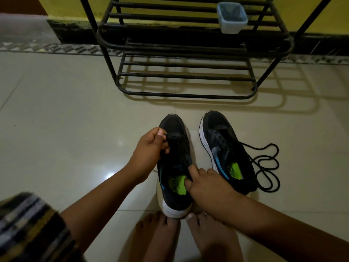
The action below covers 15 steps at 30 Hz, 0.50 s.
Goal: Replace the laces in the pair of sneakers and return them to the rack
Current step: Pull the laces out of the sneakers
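Left sneaker (174, 167) stands on the floor (66, 110), heel touching the bare feet (164, 235); left hand (149, 150) grip pinches the lace at its tongue; right hand (205, 184) grip grasps its collar; right sneaker (224, 148) stands just beside, its loose black lace (268, 167) coiled on the floor; the black rack (188, 53) beyond carries a small blue bin (232, 17).

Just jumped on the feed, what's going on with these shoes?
A person sits on the floor working on the near sneaker. The left hand pinches its lacing near the toe end; the right hand grips the tongue by the opening. The other sneaker sits beside it, its black lace trailing loose on the tiles. The rack ahead holds only a small bin.
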{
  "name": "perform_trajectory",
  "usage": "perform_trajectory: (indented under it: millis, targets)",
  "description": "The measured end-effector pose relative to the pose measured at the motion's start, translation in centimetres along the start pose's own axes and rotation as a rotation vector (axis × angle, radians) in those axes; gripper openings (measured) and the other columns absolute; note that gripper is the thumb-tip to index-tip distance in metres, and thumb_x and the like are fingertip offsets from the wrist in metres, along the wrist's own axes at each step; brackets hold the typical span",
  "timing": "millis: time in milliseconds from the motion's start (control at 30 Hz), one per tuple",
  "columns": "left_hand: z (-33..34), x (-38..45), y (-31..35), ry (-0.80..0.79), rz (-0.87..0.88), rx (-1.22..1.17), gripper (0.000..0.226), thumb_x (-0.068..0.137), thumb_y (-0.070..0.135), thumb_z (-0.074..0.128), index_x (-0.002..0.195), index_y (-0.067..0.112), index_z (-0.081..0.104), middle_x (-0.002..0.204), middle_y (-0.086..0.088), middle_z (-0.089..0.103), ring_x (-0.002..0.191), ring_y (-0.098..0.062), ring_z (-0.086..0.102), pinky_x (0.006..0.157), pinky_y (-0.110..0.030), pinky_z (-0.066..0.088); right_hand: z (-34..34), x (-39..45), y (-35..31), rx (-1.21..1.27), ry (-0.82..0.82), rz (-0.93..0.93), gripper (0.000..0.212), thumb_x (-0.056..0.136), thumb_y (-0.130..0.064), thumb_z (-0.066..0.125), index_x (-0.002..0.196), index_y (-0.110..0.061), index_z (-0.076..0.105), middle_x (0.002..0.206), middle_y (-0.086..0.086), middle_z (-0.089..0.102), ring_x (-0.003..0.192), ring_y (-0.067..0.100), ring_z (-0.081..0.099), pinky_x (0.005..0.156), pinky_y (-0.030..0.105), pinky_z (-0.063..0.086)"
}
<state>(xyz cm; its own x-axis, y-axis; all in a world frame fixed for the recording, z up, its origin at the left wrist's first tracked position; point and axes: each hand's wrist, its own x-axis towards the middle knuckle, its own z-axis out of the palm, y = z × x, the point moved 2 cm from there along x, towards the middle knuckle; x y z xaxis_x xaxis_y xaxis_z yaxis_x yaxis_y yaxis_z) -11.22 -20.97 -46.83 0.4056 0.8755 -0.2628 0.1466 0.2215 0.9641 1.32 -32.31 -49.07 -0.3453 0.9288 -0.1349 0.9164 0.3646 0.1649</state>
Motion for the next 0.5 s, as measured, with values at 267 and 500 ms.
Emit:
perform_trajectory:
  millis: [267, 500]
  targets:
    - [-0.3, -0.6, -0.6, 0.098, 0.13, 0.353, 0.033, 0.101, 0.02, 0.036, 0.071, 0.017, 0.047, 0.058, 0.007, 0.047, 0.05, -0.001, 0.044, 0.05, -0.01, 0.033, -0.2, 0.2, -0.3, 0.018, -0.18, 0.071, 0.034, 0.028, -0.025, 0.086, 0.052, -0.013, 0.067, 0.062, 0.012, 0.06, 0.047, 0.028, 0.056, 0.047, 0.03, 0.046]
    - [-0.7, -1.3, -2.9, 0.289, 0.189, 0.82, 0.057, 0.091, 0.025, 0.057, 0.139, 0.005, 0.035, 0.141, -0.014, 0.033, 0.125, -0.032, 0.038, 0.102, -0.038, 0.032, -0.1, 0.2, -0.3, 0.01, -0.187, 0.064, 0.032, 0.03, -0.024, 0.086, 0.052, -0.014, 0.066, 0.065, 0.011, 0.062, 0.047, 0.026, 0.057, 0.045, 0.028, 0.045]
